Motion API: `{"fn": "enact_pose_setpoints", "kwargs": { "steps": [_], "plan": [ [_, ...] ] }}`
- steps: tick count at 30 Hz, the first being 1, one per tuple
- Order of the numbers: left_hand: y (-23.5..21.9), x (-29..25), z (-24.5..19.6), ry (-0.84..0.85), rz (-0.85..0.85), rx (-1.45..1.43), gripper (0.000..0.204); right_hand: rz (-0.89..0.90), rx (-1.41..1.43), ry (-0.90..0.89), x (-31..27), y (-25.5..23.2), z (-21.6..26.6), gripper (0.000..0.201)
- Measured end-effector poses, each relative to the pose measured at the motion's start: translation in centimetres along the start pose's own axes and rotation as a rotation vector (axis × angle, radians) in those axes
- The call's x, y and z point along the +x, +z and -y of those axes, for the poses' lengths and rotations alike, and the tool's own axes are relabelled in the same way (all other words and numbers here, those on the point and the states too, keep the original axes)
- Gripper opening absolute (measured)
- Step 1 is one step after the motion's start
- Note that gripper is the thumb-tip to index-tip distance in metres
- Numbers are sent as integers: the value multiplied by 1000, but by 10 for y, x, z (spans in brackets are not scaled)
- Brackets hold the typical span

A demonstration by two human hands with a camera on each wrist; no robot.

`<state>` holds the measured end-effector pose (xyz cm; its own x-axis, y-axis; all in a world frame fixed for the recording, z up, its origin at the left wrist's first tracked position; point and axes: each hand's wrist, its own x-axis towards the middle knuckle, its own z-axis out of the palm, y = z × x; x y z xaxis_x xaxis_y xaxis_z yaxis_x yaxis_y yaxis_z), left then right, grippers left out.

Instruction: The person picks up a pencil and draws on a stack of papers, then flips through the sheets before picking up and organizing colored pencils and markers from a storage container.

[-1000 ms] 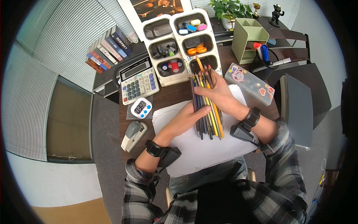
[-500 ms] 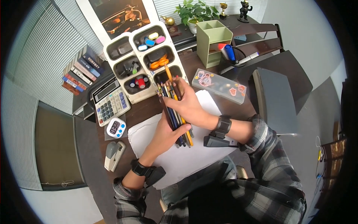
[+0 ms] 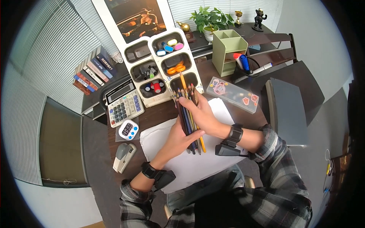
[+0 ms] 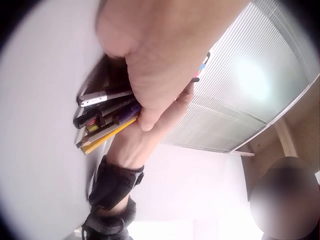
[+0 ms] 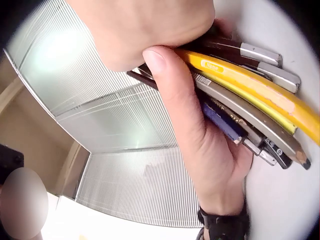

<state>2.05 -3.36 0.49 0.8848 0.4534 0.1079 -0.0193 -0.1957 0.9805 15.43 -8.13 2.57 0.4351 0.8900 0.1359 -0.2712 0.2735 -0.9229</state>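
Note:
Both hands hold a thick bundle of pencils (image 3: 185,118) in a mostly dark mix with yellow ones, over the white paper (image 3: 178,174). My left hand (image 3: 174,140) wraps the lower left side, its thumb lying across the front. Higher on the right side, my right hand (image 3: 207,118) grips the bundle, thumb across it. A thick yellow pencil (image 5: 240,77) runs along the bundle in the right wrist view. From the left wrist, several pencil ends (image 4: 92,120) stick out below the left thumb. Most fingers are hidden behind the bundle.
Beyond the hands stands a white organizer (image 3: 142,63) holding orange scissors (image 3: 176,68), markers and erasers. A calculator (image 3: 123,108), timer (image 3: 128,130) and stapler (image 3: 124,157) lie left. To the right are a clear pencil case (image 3: 234,95), a green holder (image 3: 224,57) and a dark grey flat object (image 3: 287,110).
The head view swung, shifting the desk left and down in the picture, then partly back right. Both hands keep hold of the pencil bundle, and the right hand sits closer to the left.

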Motion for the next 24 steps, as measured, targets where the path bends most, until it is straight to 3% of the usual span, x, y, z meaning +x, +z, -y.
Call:
{"fn": "enact_pose_setpoints", "kwargs": {
  "steps": [10,12,18,24],
  "plan": [
    [-2,-3,-6,-74,16,-101,54,145,-65,62,-1,0,3,39],
    [-2,-3,-4,-10,-33,-102,46,167,-116,45,-1,0,3,40],
    [-5,-4,-8,-53,-54,-103,36,235,-160,58,-3,-1,4,44],
    [1,-10,-2,-28,-141,-96,34,316,-213,41,-1,-3,1,52]
  ]
}}
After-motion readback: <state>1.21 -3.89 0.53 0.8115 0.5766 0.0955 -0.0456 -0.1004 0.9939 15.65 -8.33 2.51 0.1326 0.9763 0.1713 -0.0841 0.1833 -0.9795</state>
